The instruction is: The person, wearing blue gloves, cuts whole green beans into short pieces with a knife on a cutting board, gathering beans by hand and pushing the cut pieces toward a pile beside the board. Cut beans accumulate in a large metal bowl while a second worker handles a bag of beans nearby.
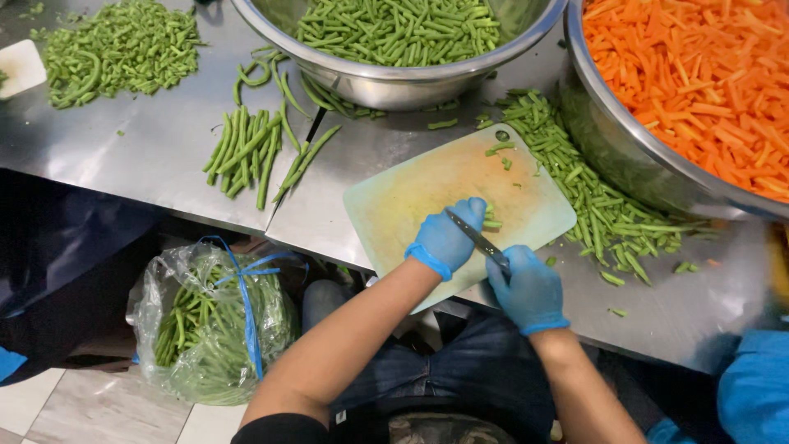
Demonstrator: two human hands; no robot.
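Observation:
Both my hands wear blue gloves. My left hand is curled over a few short green bean pieces on a pale green cutting board. My right hand grips the handle of a knife, whose blade angles up-left across my left fingers. A few bean bits lie near the board's far edge.
A steel bowl of cut green beans stands at the back, a big steel bowl of carrot sticks at right. Whole beans lie left of the board, trimmed beans right, chopped beans far left. A plastic bag of beans sits on the floor.

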